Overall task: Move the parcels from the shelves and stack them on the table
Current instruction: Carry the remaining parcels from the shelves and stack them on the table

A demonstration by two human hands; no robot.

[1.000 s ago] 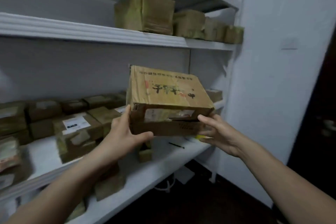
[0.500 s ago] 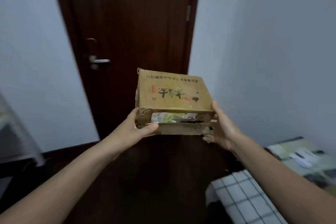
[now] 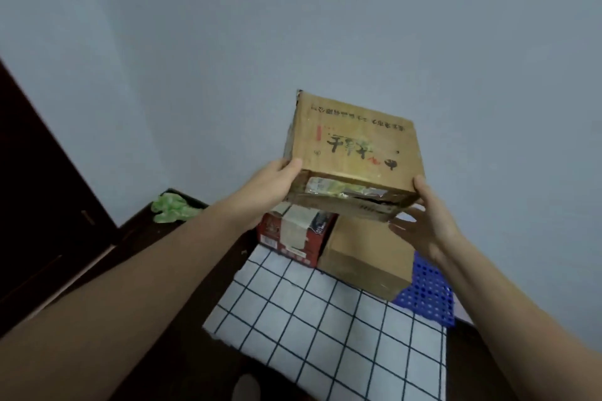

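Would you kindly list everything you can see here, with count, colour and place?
held parcel: one, brown with printed characters, in the air above the other two parcels
red parcel: one, red with pale tape, on the cloth by the wall
plain parcel: one, brown, on the cloth just right of the red parcel
cloth: one, white with dark grid, under both resting parcels
blue grid: one, blue and perforated, right of the plain parcel
green bundle: one, green, left of the cloth
door: one, dark brown, far left
wall: one, pale grey, behind everything
left hand: grips the held parcel's near left corner
right hand: holds its near right corner
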